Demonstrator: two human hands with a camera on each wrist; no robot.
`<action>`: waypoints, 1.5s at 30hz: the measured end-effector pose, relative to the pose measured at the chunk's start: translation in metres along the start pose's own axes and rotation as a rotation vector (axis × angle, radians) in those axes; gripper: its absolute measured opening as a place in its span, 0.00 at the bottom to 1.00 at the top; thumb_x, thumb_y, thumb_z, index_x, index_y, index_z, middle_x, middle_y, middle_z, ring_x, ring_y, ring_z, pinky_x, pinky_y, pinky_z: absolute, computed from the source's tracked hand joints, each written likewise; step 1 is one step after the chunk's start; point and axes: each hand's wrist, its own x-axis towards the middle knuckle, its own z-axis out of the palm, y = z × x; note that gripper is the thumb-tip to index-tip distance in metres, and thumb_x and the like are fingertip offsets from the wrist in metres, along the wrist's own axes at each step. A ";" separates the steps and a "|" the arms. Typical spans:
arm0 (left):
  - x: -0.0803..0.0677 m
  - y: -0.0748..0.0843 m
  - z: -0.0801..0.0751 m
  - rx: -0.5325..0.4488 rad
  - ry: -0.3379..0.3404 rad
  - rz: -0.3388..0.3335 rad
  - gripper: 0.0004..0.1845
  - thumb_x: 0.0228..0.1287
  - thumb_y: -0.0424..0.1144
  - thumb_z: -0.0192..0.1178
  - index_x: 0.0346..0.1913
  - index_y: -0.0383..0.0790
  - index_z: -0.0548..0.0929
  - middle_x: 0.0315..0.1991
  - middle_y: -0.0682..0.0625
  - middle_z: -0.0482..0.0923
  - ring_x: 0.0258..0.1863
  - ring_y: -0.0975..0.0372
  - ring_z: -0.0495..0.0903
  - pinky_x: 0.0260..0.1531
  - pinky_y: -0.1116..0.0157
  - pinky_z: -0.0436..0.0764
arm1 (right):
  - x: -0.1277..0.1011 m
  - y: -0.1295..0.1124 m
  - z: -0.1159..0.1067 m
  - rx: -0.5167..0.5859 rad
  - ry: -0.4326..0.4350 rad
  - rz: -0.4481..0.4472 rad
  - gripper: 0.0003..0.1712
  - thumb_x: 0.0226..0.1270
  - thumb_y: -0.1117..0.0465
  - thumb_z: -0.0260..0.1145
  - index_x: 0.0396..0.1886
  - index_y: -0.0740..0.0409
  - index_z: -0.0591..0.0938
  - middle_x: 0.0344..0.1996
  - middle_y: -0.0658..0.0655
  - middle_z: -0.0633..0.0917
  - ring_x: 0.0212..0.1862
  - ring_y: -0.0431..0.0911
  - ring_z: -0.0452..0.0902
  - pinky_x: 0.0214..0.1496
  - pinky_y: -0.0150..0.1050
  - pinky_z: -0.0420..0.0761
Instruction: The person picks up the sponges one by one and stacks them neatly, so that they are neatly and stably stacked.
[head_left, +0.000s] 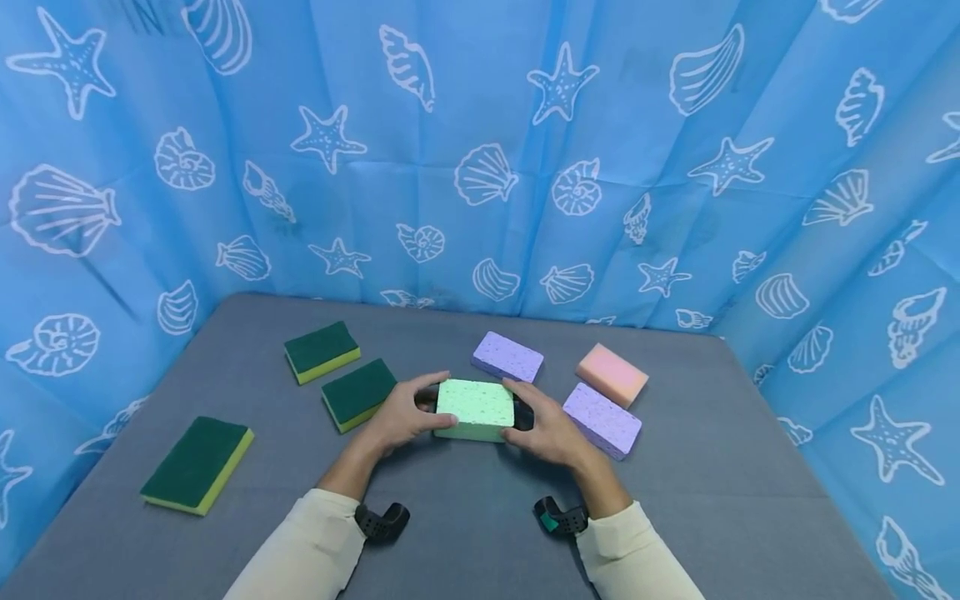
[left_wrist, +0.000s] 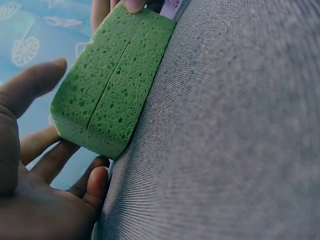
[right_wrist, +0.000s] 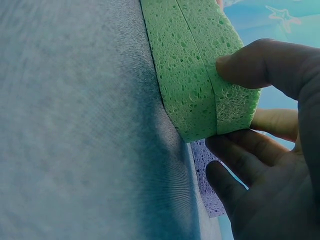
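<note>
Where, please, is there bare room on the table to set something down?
The table is bare right of the pink sponge and between the sleeves. Around the light green sponges it is crowded: a dark green sponge by the left hand, purple sponges by the right hand.

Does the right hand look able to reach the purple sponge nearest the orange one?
Probably yes: that purple sponge lies beside the right hand, its top uncovered, though the hand would likely need to release the green sponges first.

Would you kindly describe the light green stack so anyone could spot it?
On the grey table, look between the left hand and right hand. The light green stack there differs in colour from the dark green-topped sponges, purple sponges and pink sponge.
</note>
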 end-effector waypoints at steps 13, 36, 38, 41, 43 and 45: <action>-0.004 0.002 -0.002 0.041 0.012 0.047 0.40 0.56 0.39 0.72 0.70 0.34 0.67 0.57 0.38 0.73 0.43 0.54 0.73 0.36 0.60 0.74 | 0.001 -0.002 -0.003 0.009 -0.003 0.007 0.44 0.57 0.59 0.71 0.72 0.64 0.63 0.68 0.62 0.67 0.68 0.56 0.60 0.64 0.59 0.61; -0.004 -0.001 0.001 0.051 0.029 0.004 0.40 0.55 0.40 0.73 0.70 0.38 0.68 0.59 0.40 0.72 0.44 0.53 0.72 0.37 0.60 0.74 | -0.010 -0.020 -0.030 -0.004 0.115 -0.067 0.40 0.57 0.59 0.74 0.68 0.62 0.69 0.59 0.61 0.75 0.60 0.54 0.70 0.58 0.55 0.71; -0.005 0.000 0.001 0.047 0.029 0.000 0.40 0.55 0.40 0.73 0.70 0.38 0.68 0.59 0.40 0.72 0.44 0.53 0.72 0.35 0.60 0.74 | -0.011 -0.023 -0.032 -0.011 0.129 -0.083 0.40 0.57 0.60 0.74 0.67 0.64 0.69 0.59 0.62 0.76 0.59 0.54 0.71 0.58 0.54 0.71; -0.005 0.000 0.001 0.041 0.028 -0.001 0.40 0.55 0.40 0.73 0.70 0.38 0.68 0.59 0.39 0.72 0.43 0.53 0.71 0.34 0.60 0.75 | -0.013 -0.026 -0.037 -0.015 0.146 -0.103 0.39 0.57 0.59 0.74 0.67 0.65 0.70 0.59 0.61 0.76 0.60 0.53 0.71 0.58 0.54 0.71; -0.005 -0.001 0.000 0.044 0.029 0.000 0.39 0.55 0.40 0.72 0.70 0.38 0.68 0.59 0.39 0.71 0.44 0.53 0.71 0.35 0.60 0.75 | -0.014 -0.028 -0.040 -0.019 0.159 -0.113 0.39 0.57 0.59 0.74 0.67 0.64 0.70 0.59 0.60 0.76 0.59 0.53 0.71 0.58 0.54 0.72; -0.005 -0.001 0.000 0.046 0.028 0.002 0.39 0.55 0.40 0.72 0.70 0.38 0.68 0.59 0.39 0.71 0.44 0.53 0.71 0.35 0.60 0.75 | -0.016 -0.030 -0.043 -0.015 0.172 -0.121 0.39 0.57 0.59 0.74 0.67 0.62 0.70 0.59 0.59 0.76 0.59 0.53 0.72 0.57 0.54 0.72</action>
